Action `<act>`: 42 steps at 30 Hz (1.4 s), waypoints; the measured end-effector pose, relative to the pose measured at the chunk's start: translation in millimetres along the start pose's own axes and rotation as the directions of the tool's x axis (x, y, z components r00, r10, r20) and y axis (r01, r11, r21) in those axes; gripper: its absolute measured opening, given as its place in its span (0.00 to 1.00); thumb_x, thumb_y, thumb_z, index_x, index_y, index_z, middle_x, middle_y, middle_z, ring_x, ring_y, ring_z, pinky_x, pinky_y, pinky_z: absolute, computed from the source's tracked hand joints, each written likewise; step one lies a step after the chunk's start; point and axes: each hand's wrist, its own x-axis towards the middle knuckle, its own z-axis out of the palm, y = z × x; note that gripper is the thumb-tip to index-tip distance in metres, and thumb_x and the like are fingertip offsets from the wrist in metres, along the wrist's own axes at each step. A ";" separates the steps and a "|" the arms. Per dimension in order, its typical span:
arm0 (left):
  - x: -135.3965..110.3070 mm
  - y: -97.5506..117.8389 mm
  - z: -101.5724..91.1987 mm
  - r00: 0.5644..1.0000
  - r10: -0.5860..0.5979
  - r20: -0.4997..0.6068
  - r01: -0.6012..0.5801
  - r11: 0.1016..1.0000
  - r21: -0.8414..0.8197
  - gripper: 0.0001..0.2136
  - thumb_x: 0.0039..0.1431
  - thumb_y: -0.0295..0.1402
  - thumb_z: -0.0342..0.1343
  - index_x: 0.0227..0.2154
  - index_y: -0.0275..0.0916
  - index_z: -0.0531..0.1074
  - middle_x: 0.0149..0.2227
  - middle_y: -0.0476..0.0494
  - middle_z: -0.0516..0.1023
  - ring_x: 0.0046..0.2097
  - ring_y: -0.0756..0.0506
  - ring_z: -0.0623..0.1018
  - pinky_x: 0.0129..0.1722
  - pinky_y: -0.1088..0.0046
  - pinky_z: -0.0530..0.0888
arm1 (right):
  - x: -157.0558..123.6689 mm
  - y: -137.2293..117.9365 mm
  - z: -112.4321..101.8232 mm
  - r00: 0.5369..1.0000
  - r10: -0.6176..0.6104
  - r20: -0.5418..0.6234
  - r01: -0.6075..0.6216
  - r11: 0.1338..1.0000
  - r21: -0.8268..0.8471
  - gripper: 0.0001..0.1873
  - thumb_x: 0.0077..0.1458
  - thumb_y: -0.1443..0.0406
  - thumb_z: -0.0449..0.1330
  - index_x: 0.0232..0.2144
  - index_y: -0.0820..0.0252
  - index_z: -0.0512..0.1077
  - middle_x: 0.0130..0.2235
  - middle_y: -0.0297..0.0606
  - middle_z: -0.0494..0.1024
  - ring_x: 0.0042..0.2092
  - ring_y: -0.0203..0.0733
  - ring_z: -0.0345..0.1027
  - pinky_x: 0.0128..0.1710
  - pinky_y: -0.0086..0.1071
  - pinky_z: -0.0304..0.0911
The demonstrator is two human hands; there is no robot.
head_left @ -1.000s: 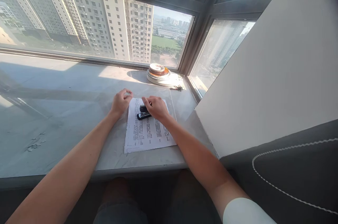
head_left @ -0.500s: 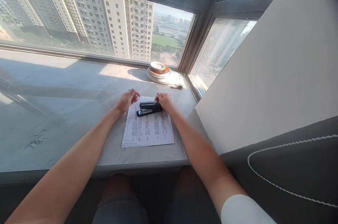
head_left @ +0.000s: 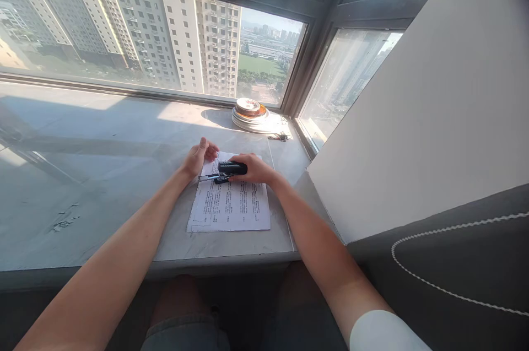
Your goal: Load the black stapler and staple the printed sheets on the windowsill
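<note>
My right hand (head_left: 255, 168) is wrapped around a black stapler (head_left: 232, 167) above the printed sheets. A silvery metal strip, which looks like the staple magazine (head_left: 209, 177), sticks out of its left end between the upper and lower parts. Whether staples are in it is too small to tell. Beneath lie the white printed sheets (head_left: 235, 210), flat on the sill. By their upper left corner is my left hand (head_left: 201, 157), fingers loosely bent and thumb apart, with nothing visible in it.
Loose staples or thin bits (head_left: 64, 221) are scattered on the pale stone sill (head_left: 124, 174) at the left. A stack of round plate-like things (head_left: 250, 115) stands by the window corner, beside a small dark cluster (head_left: 280, 137). A white wall (head_left: 413, 119) rises at the right.
My right hand has shifted its grip further round the stapler. The metal magazine now protrudes to the left. My left hand has stayed nearly in place.
</note>
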 end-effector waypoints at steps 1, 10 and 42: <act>-0.3 -0.2 -0.2 1.000 0.010 -0.009 -0.010 1.000 0.001 0.36 0.65 0.66 0.42 0.30 0.36 0.77 0.28 0.38 0.76 0.30 0.45 0.75 0.32 0.69 0.73 | -0.4 -0.5 1.4 1.000 -0.001 -0.004 0.001 1.000 -0.022 0.15 0.55 0.56 0.70 0.44 0.53 0.79 0.37 0.33 0.80 0.40 0.40 0.71 0.45 0.32 0.61; -4.5 7.0 -4.1 0.993 -0.116 -0.001 0.114 0.974 -0.194 0.38 0.65 0.68 0.41 0.34 0.33 0.75 0.29 0.35 0.79 0.26 0.44 0.78 0.25 0.68 0.75 | -2.5 -2.9 5.9 0.952 -0.121 -0.281 0.007 0.926 -0.377 0.16 0.66 0.67 0.58 0.52 0.47 0.78 0.50 0.35 0.81 0.49 0.45 0.68 0.52 0.40 0.59; -1.8 0.7 -9.3 0.966 -0.227 0.126 0.259 0.871 -0.417 0.10 0.59 0.34 0.69 0.36 0.32 0.79 0.36 0.41 0.78 0.30 0.52 0.75 0.31 0.77 0.77 | 7.0 -0.8 9.4 0.894 -0.281 -0.350 -0.030 0.741 -0.671 0.16 0.71 0.66 0.57 0.54 0.40 0.76 0.55 0.30 0.80 0.48 0.46 0.64 0.46 0.45 0.51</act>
